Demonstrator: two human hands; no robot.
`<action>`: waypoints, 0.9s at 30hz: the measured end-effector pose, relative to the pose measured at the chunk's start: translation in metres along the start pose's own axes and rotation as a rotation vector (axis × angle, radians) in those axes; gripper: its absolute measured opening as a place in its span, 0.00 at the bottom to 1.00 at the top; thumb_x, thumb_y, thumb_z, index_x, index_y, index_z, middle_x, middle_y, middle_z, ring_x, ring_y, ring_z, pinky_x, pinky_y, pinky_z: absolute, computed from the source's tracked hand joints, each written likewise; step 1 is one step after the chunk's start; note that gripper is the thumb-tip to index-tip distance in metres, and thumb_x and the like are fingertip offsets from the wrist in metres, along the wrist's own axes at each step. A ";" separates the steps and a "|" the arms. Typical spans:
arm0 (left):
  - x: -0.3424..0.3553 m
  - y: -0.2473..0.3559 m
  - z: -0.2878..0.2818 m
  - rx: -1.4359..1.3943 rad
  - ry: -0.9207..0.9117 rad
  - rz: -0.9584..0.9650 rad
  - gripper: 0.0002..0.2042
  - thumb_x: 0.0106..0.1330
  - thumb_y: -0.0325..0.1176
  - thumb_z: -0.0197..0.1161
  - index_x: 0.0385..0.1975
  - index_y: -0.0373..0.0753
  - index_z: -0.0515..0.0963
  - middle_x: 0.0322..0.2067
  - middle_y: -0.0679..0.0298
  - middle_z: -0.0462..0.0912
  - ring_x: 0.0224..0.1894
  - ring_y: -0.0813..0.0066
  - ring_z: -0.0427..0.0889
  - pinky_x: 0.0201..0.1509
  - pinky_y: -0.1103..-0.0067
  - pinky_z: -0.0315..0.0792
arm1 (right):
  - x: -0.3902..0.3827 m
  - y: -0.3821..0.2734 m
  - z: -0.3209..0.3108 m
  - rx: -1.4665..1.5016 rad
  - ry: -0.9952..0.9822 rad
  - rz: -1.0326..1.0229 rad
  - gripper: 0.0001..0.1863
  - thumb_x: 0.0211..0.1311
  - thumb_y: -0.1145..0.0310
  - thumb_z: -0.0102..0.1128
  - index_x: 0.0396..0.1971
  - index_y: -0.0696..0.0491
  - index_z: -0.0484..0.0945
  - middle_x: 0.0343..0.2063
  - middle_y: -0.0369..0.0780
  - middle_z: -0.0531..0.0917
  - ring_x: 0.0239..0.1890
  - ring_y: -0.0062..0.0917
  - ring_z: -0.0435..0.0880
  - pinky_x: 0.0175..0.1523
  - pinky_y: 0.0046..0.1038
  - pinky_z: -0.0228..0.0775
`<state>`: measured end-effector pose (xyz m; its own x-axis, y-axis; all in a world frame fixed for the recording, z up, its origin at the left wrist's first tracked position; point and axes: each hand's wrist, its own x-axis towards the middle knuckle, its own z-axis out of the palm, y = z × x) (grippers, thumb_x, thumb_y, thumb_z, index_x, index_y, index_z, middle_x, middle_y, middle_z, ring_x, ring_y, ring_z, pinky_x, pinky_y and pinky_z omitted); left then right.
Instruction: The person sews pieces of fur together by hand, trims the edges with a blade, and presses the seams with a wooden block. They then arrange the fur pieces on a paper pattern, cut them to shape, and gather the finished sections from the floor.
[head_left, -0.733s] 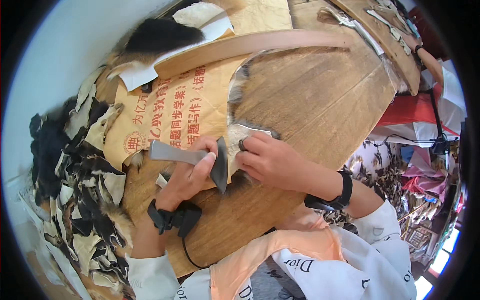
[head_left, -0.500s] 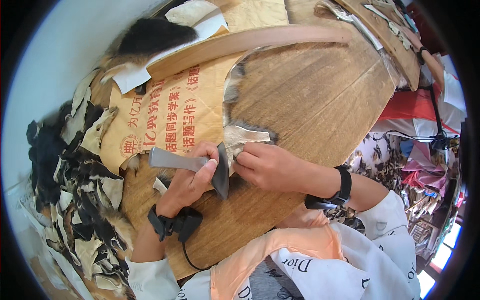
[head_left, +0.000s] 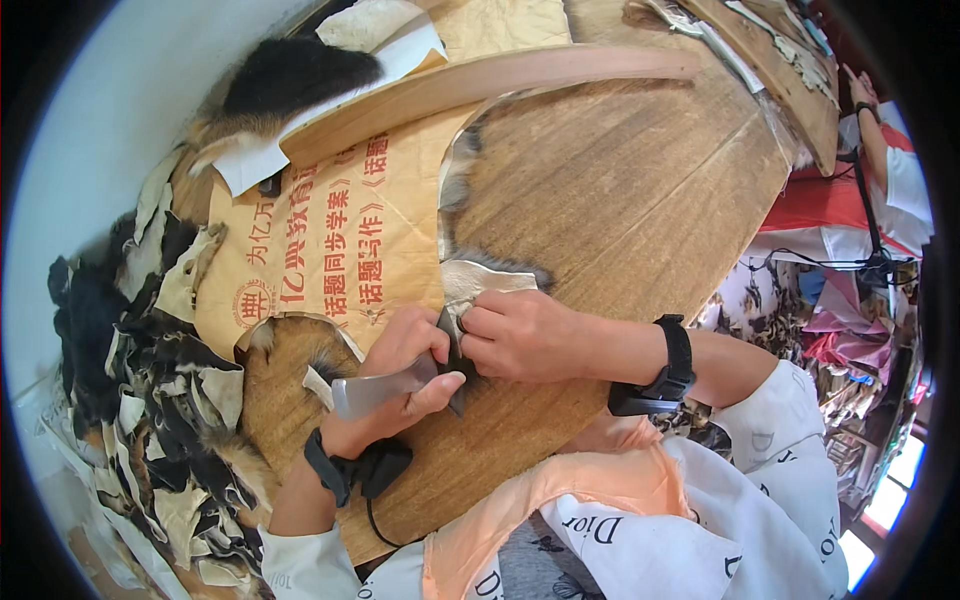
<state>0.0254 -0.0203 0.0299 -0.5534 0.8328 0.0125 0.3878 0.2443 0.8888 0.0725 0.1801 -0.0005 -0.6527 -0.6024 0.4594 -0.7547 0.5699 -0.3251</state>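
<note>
Bare wood of the worktop (head_left: 600, 190) spreads to the right of the paper (head_left: 415, 180), and a pale wall (head_left: 110, 110) rises to its left. Left of the paper we have a heap of scraps (head_left: 170, 370); off its far left lies a black fur (head_left: 300, 75), and across its far part runs a wooden strip (head_left: 560, 68).

Just beside the paper's near right corner is the hide (head_left: 495, 275), pale skin side showing, with grey fur at the margin; whether it runs under the paper we cannot tell. Our right grip (head_left: 525, 335) pinches this hide, while our left grip (head_left: 395, 345), at the paper's near edge, is wrapped around the knife (head_left: 375, 392).

We judge the hide light, thin and soft, apt to fold, its fur more slippery than its skin; its edge, between thumb and fingers clear of the blade, seems the best hold. The knife looks stiff, smooth and heavier, so we would take it by its grey handle.

We make out no container for certain; the scraps seem loosely piled.
</note>
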 end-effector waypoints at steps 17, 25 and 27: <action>0.025 -0.013 -0.019 -0.047 -0.043 0.005 0.20 0.51 0.44 0.67 0.32 0.39 0.66 0.34 0.58 0.68 0.35 0.62 0.68 0.40 0.76 0.66 | 0.007 0.012 -0.017 0.954 0.145 0.734 0.03 0.41 0.76 0.60 0.20 0.57 0.77 0.17 0.35 0.75 0.19 0.15 0.75 0.24 0.18 0.65; 0.031 -0.014 -0.021 -0.157 -0.015 -0.112 0.18 0.54 0.43 0.65 0.33 0.38 0.66 0.35 0.60 0.68 0.38 0.68 0.68 0.43 0.78 0.64 | 0.011 0.020 -0.035 1.309 0.118 0.909 0.03 0.47 0.78 0.58 0.24 0.58 0.77 0.23 0.30 0.76 0.25 0.08 0.71 0.28 0.13 0.63; 0.033 -0.016 -0.020 -0.137 0.008 -0.075 0.17 0.54 0.40 0.65 0.33 0.38 0.66 0.32 0.61 0.67 0.34 0.68 0.68 0.39 0.79 0.65 | 0.017 0.021 -0.054 1.474 0.222 0.961 0.03 0.48 0.78 0.58 0.25 0.58 0.78 0.24 0.30 0.76 0.26 0.09 0.72 0.29 0.13 0.64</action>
<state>-0.0133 -0.0068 0.0249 -0.5829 0.8108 -0.0536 0.2408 0.2354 0.9416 0.0492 0.2118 0.0456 -0.9327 -0.2383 -0.2706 0.3436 -0.3599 -0.8674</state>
